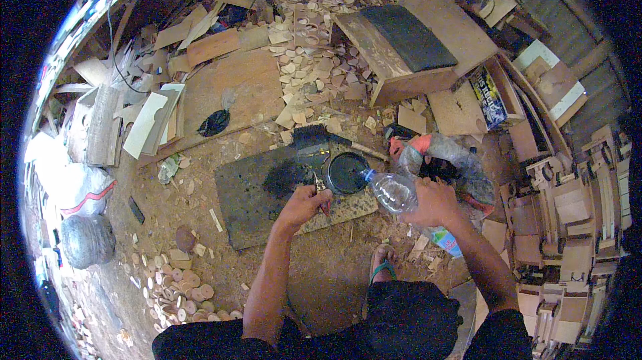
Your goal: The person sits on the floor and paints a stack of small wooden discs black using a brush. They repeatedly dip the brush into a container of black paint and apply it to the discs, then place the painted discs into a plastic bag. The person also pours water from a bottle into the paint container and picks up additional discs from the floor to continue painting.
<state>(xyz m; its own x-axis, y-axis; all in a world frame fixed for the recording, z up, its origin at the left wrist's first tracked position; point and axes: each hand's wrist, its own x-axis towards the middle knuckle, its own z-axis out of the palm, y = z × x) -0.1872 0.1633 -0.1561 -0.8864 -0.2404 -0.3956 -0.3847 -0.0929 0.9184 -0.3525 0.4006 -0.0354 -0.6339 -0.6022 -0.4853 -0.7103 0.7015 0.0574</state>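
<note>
My right hand (431,203) is wrapped round a clear plastic bottle (393,191), tipped so that its blue neck end points left. That end is at the right rim of a round dark bowl (332,185); I cannot make out any liquid flowing. My left hand (304,206) is closed round a slim tool (319,188) with a shiny metal part and a reddish handle end, its kind unclear. It stands just left of the bowl. Under both lies a dark, stained board (244,209) with a black smear (287,178) on it.
Plastic bags (468,176) lie right of the bowl. A wooden bench with a black pad (414,39) stands at the back right. Clamped wooden pieces (575,213) line the right side. Wooden discs (177,293) lie at lower left, and heaped offcuts (321,72) behind.
</note>
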